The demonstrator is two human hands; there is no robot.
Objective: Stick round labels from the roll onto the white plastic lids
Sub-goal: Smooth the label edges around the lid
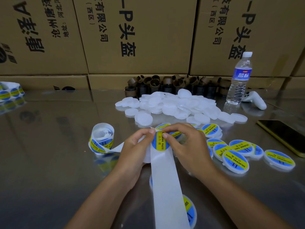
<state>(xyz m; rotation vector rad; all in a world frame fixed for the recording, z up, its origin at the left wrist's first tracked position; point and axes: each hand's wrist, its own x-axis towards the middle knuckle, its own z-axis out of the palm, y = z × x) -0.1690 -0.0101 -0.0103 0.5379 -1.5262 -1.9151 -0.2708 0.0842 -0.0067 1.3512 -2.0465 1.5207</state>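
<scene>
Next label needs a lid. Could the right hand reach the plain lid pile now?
Likely yes: the pile lies just beyond the right hand, only labelled lids between, though it pinches a label.

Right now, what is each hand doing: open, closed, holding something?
Left hand: closed, gripping the backing strip.
Right hand: closed, pinching the round label at its edge.

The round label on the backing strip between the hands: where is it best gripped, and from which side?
Pinch the label at its far rim, coming from the far side with the right hand, as its thumb and forefinger do here. The backing strip seems to bend away there, baring an edge; elsewhere the label lies flat. The left hand holds the strip.
</scene>
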